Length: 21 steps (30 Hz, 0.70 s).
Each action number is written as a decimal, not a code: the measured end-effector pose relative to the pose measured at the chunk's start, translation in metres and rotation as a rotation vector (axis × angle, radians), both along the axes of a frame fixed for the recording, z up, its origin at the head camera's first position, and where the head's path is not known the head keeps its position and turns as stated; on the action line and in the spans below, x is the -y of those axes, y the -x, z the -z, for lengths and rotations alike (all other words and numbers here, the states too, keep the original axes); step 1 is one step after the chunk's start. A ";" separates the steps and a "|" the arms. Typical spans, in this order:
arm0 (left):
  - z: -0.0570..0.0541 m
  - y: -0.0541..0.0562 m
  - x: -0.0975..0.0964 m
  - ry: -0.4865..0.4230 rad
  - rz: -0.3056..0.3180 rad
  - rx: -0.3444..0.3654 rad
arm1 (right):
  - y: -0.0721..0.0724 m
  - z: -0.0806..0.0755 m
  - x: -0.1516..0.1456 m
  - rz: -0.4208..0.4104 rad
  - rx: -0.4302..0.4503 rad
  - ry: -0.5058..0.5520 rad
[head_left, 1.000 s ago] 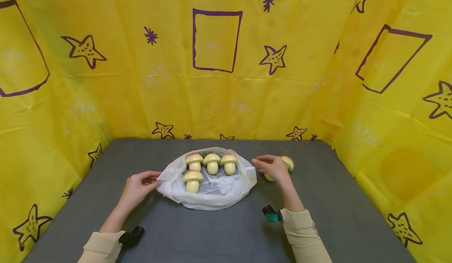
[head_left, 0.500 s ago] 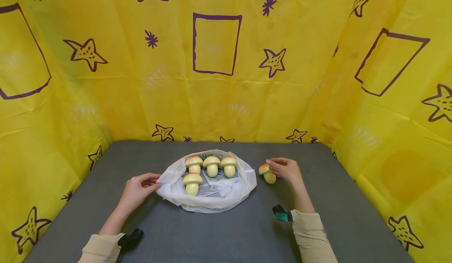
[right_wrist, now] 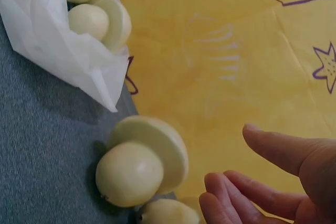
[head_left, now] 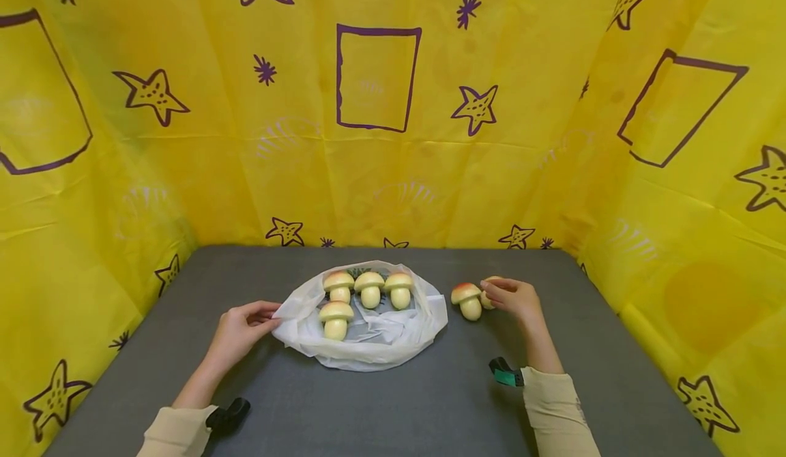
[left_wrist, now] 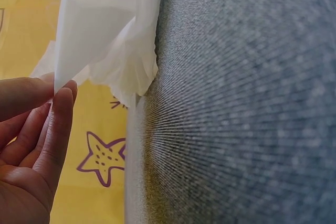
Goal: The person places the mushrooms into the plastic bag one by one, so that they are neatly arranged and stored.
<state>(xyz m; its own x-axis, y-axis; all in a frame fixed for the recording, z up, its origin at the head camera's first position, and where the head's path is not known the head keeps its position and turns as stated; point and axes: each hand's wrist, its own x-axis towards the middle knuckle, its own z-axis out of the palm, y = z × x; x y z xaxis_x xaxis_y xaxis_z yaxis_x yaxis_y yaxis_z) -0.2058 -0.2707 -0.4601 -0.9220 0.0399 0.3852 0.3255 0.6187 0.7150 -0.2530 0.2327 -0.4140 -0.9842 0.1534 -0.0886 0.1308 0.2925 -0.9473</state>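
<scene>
My left hand (head_left: pixel 241 331) pinches the left edge of a white plastic bag (head_left: pixel 368 358) between thumb and fingers; the left wrist view shows the pinched fold of the bag (left_wrist: pixel 94 30) close up. Several cream toy mushrooms (head_left: pixel 336 320) with reddish-topped caps lie in the bag's wide mouth. Right of the bag, one mushroom (head_left: pixel 470 305) lies on the table. A second mushroom (head_left: pixel 487 299) sits just beside it, partly hidden by my right hand (head_left: pixel 518 301). In the right wrist view this hand's thumb and fingers are spread apart, holding nothing, near the lower mushroom (right_wrist: pixel 169 212).
The dark grey table (head_left: pixel 393 416) is enclosed by a yellow cloth (head_left: pixel 522 170) printed with stars and frames at the back and both sides. A dark green pattern (head_left: pixel 362 271) shows at the far part of the bag's opening.
My right hand has moved right, away from the bag and past the nearer loose mushroom, which is now fully uncovered. My left hand keeps its pinch on the bag; the bag stays put.
</scene>
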 end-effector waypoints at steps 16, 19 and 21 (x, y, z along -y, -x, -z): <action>-0.002 0.000 0.003 -0.010 -0.007 0.017 | -0.005 0.011 -0.018 0.007 0.047 -0.019; -0.001 -0.001 0.002 -0.005 -0.010 0.021 | -0.006 0.014 -0.021 0.009 0.068 0.004; -0.001 0.000 0.003 -0.002 -0.011 0.018 | -0.006 0.016 -0.023 0.010 0.073 0.017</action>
